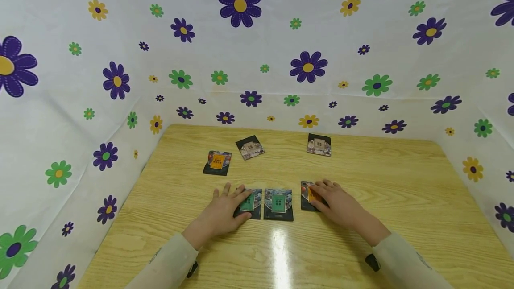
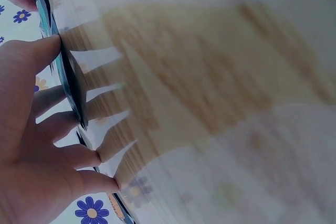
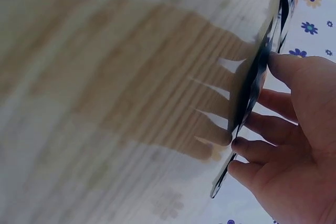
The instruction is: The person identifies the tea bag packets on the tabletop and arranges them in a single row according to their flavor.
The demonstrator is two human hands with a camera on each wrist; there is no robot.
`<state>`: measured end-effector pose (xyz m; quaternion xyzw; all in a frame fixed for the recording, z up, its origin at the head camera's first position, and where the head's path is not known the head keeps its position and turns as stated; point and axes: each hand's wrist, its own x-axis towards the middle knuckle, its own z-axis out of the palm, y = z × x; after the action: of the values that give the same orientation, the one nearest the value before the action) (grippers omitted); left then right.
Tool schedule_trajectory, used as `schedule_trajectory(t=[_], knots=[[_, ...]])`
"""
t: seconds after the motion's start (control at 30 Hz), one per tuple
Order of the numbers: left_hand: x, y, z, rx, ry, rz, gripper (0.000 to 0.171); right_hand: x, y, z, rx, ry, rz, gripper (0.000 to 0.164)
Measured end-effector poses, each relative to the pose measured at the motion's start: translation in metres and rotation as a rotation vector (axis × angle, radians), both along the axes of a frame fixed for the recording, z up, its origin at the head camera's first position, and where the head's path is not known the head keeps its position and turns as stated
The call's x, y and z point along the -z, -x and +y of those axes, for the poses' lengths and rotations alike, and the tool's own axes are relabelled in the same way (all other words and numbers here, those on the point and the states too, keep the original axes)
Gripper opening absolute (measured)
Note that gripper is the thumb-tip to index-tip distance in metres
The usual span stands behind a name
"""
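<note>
Three flat, dark square packets lie in a row on the wooden table. The left one, a green-labelled packet point(image 1: 250, 202), has my left hand point(image 1: 222, 211) on it, fingers spread and thumb at its near edge. Beside it lies a second green-labelled packet point(image 1: 279, 204), untouched. My right hand point(image 1: 341, 204) rests over an orange-labelled packet point(image 1: 307, 195) and hides its right part. In the right wrist view the thumb point(image 3: 283, 69) meets that packet's edge point(image 3: 252, 87). The left wrist view shows my left thumb point(image 2: 44, 51) against the packet's edge point(image 2: 73, 87).
Farther back lie another orange-labelled packet point(image 1: 217, 163), a tilted beige-labelled packet point(image 1: 250, 147) and, to the right, a second beige-labelled one point(image 1: 319, 145). White flower-patterned cloth point(image 1: 273, 35) stands along the back and sides of the glossy table point(image 1: 401, 182).
</note>
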<state>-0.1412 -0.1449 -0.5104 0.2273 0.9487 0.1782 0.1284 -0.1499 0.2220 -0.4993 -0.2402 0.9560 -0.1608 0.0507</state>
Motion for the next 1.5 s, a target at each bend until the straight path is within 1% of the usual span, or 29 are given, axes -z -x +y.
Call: schedule_trajectory(t=[0.2, 0.43, 0.67, 0.83, 1.03, 1.37, 1.5], knots=[[-0.001, -0.001, 0.000, 0.001, 0.005, -0.003, 0.065, 0.002, -0.006, 0.001, -0.001, -0.009, -0.004, 0.053], [-0.002, 0.000, 0.001, -0.006, 0.009, -0.008, 0.066, 0.002, -0.009, 0.002, -0.010, -0.022, 0.009, 0.052], [0.002, 0.001, 0.001, 0.003, 0.018, -0.003, 0.066, 0.001, -0.013, 0.002, -0.015, -0.013, 0.006, 0.052], [0.002, 0.002, 0.001, 0.001, 0.024, 0.004, 0.067, 0.001, -0.014, 0.002, -0.024, -0.010, 0.018, 0.051], [-0.001, 0.001, 0.002, 0.001, 0.020, 0.006, 0.066, 0.000, -0.016, 0.003, -0.039, -0.009, 0.023, 0.049], [-0.001, 0.000, 0.001, 0.005, 0.017, 0.007, 0.066, -0.001, -0.016, 0.002, -0.030, -0.010, 0.001, 0.051], [-0.001, 0.000, 0.001, 0.006, 0.016, 0.008, 0.066, -0.002, -0.017, 0.002, -0.026, -0.011, 0.007, 0.052]])
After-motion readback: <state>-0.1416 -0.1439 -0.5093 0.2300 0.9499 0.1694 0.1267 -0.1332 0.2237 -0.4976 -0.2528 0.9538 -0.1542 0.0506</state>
